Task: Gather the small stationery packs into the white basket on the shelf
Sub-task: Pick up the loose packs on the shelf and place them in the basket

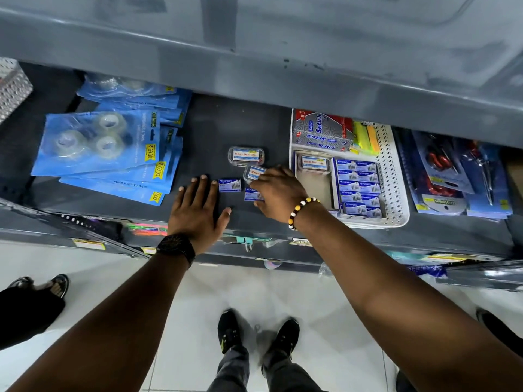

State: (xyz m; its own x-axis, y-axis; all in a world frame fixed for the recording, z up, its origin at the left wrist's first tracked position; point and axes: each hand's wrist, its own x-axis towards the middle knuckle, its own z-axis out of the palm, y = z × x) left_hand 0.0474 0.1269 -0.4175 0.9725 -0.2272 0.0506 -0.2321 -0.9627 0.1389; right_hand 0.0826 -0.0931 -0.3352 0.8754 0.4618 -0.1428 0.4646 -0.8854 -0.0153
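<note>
On the dark shelf lie two small blue packs, one (229, 184) free and one (252, 194) under my right hand (276, 193). Two clear plastic boxes sit beside them, the far one (246, 155) free, the near one (254, 173) half covered by my right fingers. My right hand curls down over the blue pack and touches it; a firm grip cannot be made out. My left hand (198, 209) rests flat on the shelf, fingers spread, just left of the free blue pack. The white basket (394, 176) stands to the right, holding rows of blue packs, a clear box and pen boxes.
Blue tape packs (104, 145) lie stacked at the left, scissors packs (452, 176) right of the basket. A perforated metal holder (11, 86) is at the far left. An upper shelf overhangs the back. Another person's foot (53, 285) stands on the floor at left.
</note>
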